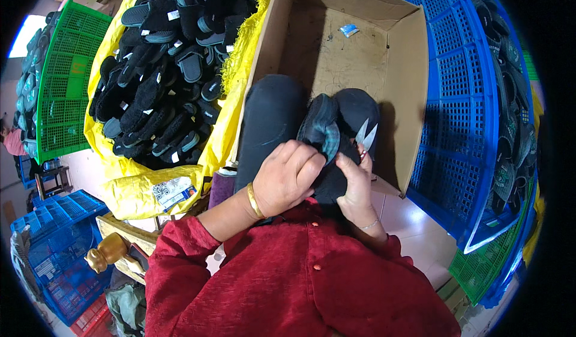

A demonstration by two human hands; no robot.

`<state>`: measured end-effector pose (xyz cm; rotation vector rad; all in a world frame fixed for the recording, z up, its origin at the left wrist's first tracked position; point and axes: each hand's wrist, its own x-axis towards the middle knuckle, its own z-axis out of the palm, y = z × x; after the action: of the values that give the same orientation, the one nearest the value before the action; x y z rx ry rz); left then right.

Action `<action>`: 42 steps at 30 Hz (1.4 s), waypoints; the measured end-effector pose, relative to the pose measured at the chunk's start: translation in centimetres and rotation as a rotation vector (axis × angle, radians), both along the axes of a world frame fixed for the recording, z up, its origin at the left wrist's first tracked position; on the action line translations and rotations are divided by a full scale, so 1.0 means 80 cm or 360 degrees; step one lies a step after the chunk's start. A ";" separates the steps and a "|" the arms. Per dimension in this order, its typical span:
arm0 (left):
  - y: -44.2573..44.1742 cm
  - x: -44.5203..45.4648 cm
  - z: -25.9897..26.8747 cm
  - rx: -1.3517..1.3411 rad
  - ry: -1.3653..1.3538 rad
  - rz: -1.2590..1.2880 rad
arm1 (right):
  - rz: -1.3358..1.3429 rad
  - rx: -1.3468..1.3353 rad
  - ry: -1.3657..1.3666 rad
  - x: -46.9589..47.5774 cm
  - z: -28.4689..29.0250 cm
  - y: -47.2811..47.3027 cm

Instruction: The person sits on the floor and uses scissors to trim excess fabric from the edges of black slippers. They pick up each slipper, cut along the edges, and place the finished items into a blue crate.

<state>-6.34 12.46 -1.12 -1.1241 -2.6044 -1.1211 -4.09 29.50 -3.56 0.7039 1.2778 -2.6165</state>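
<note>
A dark slipper with a checked lining [325, 125] lies over my lap, between my knees. My left hand [290, 173] is closed on its near end, fingers curled and partly hiding it. On the other side, my right hand [357, 179] pinches the slipper's fuzzy black edge with the thumb. Thread scissors [366, 135] also sit in that hand, their pointed blades sticking up past the fingers and slightly apart. The slipper's near part is hidden behind both hands.
Before my knees stands an open cardboard box [355, 62] with a small blue-white packet [348, 30] and thread scraps. Left, a yellow woven sack [148, 184] holds many black slippers [153, 80]. Blue crates [450, 112] of slippers rise at right. A gold figurine [108, 250] stands on a wooden stool [119, 229].
</note>
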 end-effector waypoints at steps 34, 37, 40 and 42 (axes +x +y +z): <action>0.020 0.047 -0.022 0.0242 -0.0494 0.0640 | 0.1331 0.1288 0.0095 -0.029 0.064 0.068; 0.022 0.046 -0.035 0.0320 -0.0460 0.0600 | 0.1488 0.1184 -0.0020 -0.031 0.076 0.071; 0.024 0.043 -0.043 0.0367 -0.0522 0.0536 | 0.1590 0.1060 -0.0178 -0.036 0.077 0.071; 0.025 0.040 -0.044 0.0391 -0.0530 0.0544 | 0.1601 0.1052 -0.0083 -0.034 0.074 0.068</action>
<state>-3.16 14.44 -4.65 -0.4522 -2.6450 -1.5930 -6.85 34.97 2.32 0.0902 1.8394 -1.3735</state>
